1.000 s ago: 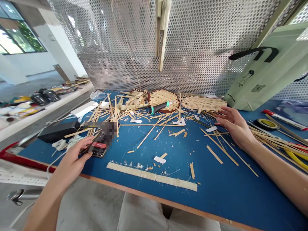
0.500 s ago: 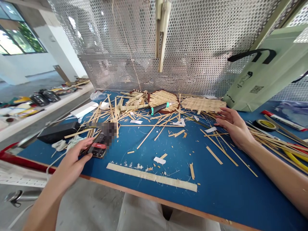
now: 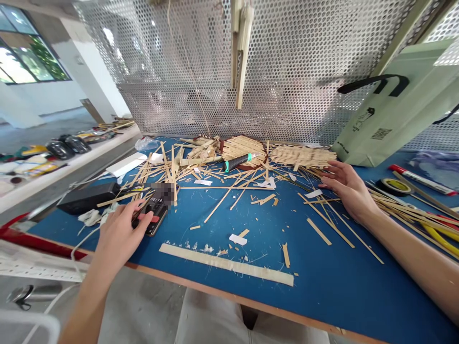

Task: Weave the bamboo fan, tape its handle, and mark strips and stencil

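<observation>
My left hand point(image 3: 120, 234) lies over a smartphone point(image 3: 157, 217) at the near edge of a heap of bamboo strips, its fingers on the phone. The phone's screen shows a timer, and part of it is pixelated. My right hand point(image 3: 347, 191) rests open on the blue workbench point(image 3: 340, 291), holding nothing, with loose bamboo strips point(image 3: 324, 222) beneath and beside it. Nearest its fingertips, farther back, lies a flat woven bamboo mat point(image 3: 303, 156). A round woven piece point(image 3: 244, 149) sits to the mat's left, under a knife with a black and green handle point(image 3: 238, 162).
A wide, pale bamboo strip point(image 3: 225, 263) lies along the front edge. A black power bank point(image 3: 86, 198) sits left of the phone. At right are a pale green tote bag point(image 3: 394, 119), a tape roll point(image 3: 392, 186) and a bundle of strips. A perforated metal screen point(image 3: 287, 71) stands behind.
My left hand has moved forward and to the right onto the phone, which has turned slightly and shifted. My right hand has barely moved.
</observation>
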`<control>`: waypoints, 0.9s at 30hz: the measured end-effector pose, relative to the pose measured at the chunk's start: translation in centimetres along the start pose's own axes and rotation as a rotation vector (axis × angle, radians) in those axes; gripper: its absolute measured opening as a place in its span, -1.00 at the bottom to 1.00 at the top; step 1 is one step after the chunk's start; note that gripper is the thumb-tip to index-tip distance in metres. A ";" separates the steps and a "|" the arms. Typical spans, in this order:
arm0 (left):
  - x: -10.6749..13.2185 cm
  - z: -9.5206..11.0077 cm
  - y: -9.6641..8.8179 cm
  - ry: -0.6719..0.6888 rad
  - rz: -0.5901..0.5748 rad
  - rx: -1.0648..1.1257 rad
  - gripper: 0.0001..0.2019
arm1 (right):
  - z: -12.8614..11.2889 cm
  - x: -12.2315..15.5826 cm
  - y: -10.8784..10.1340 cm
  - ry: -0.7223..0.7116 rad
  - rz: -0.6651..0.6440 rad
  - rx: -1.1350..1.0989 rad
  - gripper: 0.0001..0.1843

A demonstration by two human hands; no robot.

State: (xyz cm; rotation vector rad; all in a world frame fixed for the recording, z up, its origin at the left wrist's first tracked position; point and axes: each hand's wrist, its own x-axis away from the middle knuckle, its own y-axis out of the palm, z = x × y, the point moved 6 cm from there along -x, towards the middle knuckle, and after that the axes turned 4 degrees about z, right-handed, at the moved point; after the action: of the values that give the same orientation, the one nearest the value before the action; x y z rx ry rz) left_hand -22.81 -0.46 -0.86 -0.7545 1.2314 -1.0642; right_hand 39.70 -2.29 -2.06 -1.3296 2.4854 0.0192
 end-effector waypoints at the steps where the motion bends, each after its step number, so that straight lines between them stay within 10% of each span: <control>1: -0.1 0.3 0.0 -0.014 0.010 -0.002 -0.35 | -0.1 0.0 0.0 0.006 0.008 -0.002 -0.25; 16: 0.5 1.9 0.3 0.029 0.000 -0.028 -0.35 | -0.6 0.3 0.3 0.020 0.013 0.009 -0.26; 27: -3.6 4.6 1.8 0.100 -0.153 -0.169 -0.27 | 0.3 -0.3 -0.2 0.016 -0.020 0.001 -0.27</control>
State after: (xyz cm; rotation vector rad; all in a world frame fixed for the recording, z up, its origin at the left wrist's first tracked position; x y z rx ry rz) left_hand -17.88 3.09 -0.22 -0.9462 1.3786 -1.1433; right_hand 40.04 -2.12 -2.22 -1.3588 2.4849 0.0032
